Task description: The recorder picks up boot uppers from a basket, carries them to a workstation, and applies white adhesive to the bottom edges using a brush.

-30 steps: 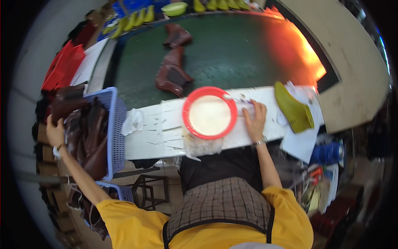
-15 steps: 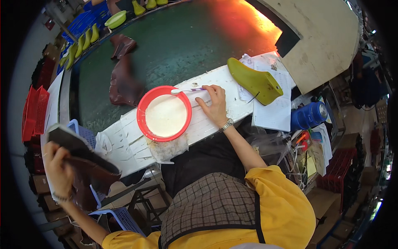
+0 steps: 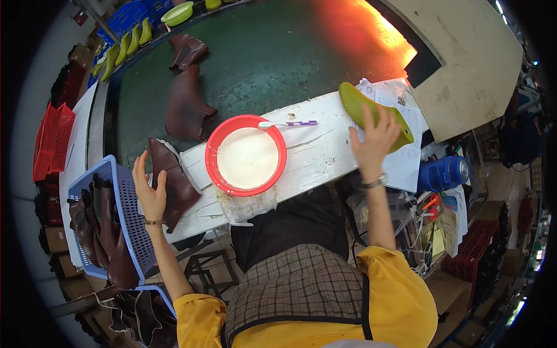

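Note:
My left hand, fingers spread and holding nothing, is beside a brown leather boot upper with a pale sole edge, which lies at the left end of the white board. My right hand reaches over a green shoe last; its fingers are apart, and whether they touch the last I cannot tell. Between my hands stands a red bowl of creamy white liquid. A purple and white toothbrush rests with its head end on the bowl's rim.
Two more brown boots lie on the dark green surface. A blue basket of brown boot uppers stands at left. Papers lie under the last, near a blue flask. An orange glow shows at the far right.
My left hand has let go of the brown boot, now on the board's left end. My right hand has released the toothbrush and moved right to the green last.

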The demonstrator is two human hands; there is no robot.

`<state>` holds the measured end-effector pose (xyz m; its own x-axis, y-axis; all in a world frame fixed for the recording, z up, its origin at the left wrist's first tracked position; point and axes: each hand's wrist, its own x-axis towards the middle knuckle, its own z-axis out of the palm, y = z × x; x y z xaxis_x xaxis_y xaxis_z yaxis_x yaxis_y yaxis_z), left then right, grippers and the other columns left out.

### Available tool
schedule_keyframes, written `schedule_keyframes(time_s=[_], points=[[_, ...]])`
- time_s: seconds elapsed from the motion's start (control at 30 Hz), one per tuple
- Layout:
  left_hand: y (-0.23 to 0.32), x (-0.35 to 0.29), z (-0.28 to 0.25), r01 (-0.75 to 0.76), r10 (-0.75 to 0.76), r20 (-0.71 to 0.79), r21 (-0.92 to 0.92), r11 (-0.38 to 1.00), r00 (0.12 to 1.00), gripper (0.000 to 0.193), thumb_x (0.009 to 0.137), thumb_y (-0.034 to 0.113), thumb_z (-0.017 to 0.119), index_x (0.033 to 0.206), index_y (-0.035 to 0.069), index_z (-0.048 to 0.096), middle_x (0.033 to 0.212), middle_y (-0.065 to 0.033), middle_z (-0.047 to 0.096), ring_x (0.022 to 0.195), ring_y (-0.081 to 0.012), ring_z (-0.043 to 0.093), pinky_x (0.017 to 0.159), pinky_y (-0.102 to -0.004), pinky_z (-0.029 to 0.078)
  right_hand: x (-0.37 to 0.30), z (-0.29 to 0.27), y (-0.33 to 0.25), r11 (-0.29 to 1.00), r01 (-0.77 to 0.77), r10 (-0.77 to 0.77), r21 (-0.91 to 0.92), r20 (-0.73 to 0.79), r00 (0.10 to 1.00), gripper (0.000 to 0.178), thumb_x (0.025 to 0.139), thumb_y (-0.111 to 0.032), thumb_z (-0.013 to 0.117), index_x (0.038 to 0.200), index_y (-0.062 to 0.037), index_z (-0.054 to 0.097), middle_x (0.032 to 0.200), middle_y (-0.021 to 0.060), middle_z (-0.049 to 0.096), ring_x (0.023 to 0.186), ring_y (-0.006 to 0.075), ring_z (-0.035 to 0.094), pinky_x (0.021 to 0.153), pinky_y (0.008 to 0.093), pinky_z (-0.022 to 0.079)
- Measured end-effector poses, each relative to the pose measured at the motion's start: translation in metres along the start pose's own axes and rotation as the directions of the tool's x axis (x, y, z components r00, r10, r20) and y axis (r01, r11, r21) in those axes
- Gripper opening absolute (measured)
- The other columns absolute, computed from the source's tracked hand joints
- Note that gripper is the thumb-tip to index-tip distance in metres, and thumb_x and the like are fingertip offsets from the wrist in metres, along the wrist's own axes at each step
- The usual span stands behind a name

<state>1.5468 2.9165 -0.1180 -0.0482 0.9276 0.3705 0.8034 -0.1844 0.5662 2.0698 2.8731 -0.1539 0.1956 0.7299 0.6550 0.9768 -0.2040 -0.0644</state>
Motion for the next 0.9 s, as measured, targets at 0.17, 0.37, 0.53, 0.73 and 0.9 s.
schedule_keyframes(time_s=[0.17, 0.37, 0.53, 0.73, 0.9], points=[[0.001, -0.023, 0.01, 0.15, -0.149, 0.016, -0.114, 0.982, 0.989, 0.06, 0.09, 0.015, 0.07, 0.146, 0.012, 0.049, 0.142, -0.0107, 0.052, 0.128, -0.0277, 0.052, 0.101, -0.0425, 0.045, 0.04, 0.005, 0.062, 0.929, 0.194, -0.046, -0.315, 0.423, 0.905, 0.102, 0.056, -0.037, 0.089, 0.148, -0.0269, 0.045, 0.137, 0.0099, 0.053, 0.126, 0.0438, 0.045, 0.099, 0.0624, 0.037], [0.005, -0.05, 0.012, 0.202, -0.217, -0.102, -0.14, 0.969, 0.971, 0.047, 0.087, 0.008, 0.068, 0.133, 0.008, 0.06, 0.133, -0.0121, 0.061, 0.125, -0.0282, 0.057, 0.102, -0.0379, 0.045, 0.083, 0.021, 0.125, 0.991, 0.066, -0.123, 0.113, 0.628, 0.768, 0.104, 0.046, -0.04, 0.089, 0.14, -0.0133, 0.056, 0.116, 0.0173, 0.066, 0.107, 0.0349, 0.064, 0.094, 0.0469, 0.049], [0.02, -0.075, -0.03, 0.225, -0.23, -0.2, -0.049, 0.973, 0.952, 0.028, 0.087, 0.004, 0.066, 0.114, 0.006, 0.071, 0.116, -0.0113, 0.07, 0.11, -0.028, 0.066, 0.091, -0.0334, 0.049, 0.143, 0.028, 0.122, 0.952, -0.044, -0.168, 0.302, 0.64, 0.75, 0.098, 0.051, -0.034, 0.086, 0.139, -0.0035, 0.057, 0.131, 0.0207, 0.064, 0.118, 0.0332, 0.063, 0.099, 0.0431, 0.052], [0.038, -0.057, -0.033, 0.287, -0.301, -0.083, -0.143, 0.947, 0.95, 0.027, 0.089, 0.004, 0.065, 0.114, 0.007, 0.071, 0.11, -0.0099, 0.071, 0.099, -0.0243, 0.069, 0.084, -0.0324, 0.051, 0.235, 0.122, 0.073, 0.631, -0.442, -0.202, 0.637, 0.685, 0.7, 0.086, 0.07, -0.018, 0.08, 0.147, 0.0002, 0.047, 0.123, 0.0126, 0.063, 0.099, 0.0215, 0.065, 0.087, 0.0325, 0.054], [0.041, -0.052, -0.03, 0.099, -0.105, 0.078, 0.073, 0.992, 0.991, 0.028, 0.086, 0.006, 0.067, 0.114, 0.006, 0.071, 0.106, -0.0143, 0.07, 0.094, -0.0337, 0.067, 0.084, -0.0382, 0.053, 0.226, 0.242, 0.028, 0.78, -0.381, -0.123, 0.496, 0.719, 0.684, 0.075, 0.077, -0.02, 0.079, 0.144, 0.0017, 0.052, 0.109, 0.0085, 0.07, 0.095, 0.0174, 0.065, 0.085, 0.029, 0.053]])
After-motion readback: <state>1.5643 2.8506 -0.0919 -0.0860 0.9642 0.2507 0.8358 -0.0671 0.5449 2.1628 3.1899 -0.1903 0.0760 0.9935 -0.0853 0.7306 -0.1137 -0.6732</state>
